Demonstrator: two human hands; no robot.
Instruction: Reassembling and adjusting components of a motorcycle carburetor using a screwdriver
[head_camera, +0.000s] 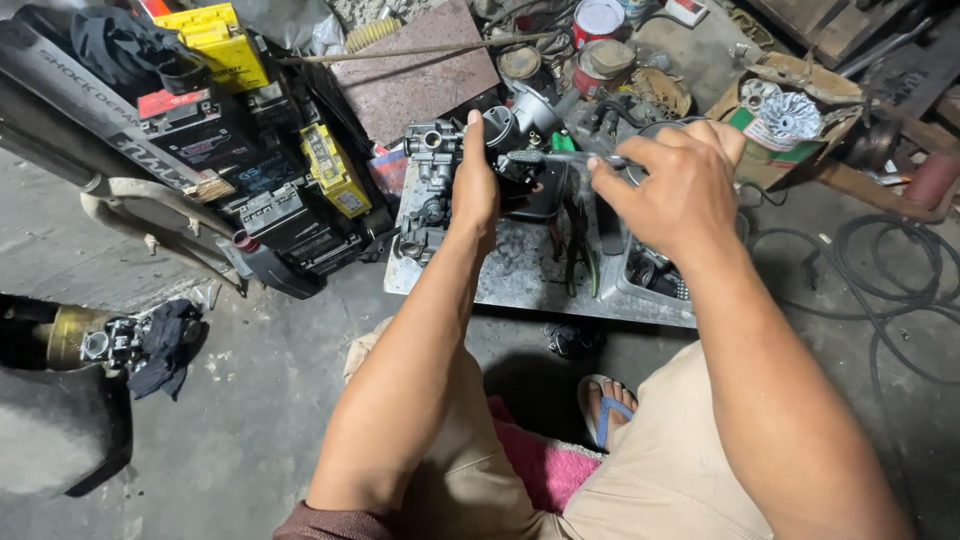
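Cluttered workshop floor: above the metal tray (520, 280), left hand (473, 185) grips a carburetor (440, 160); right hand (680, 190) pinches a screwdriver (560, 158), best kept square.

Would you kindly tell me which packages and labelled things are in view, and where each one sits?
Yellow box: top left, rectangular, on the dark pile.
Yellow-labelled battery: left of the left hand, small block.
Red-and-white tin: top centre, round.
Cardboard box: upper right beyond the right hand, brown with a green panel, holding a silver finned part.
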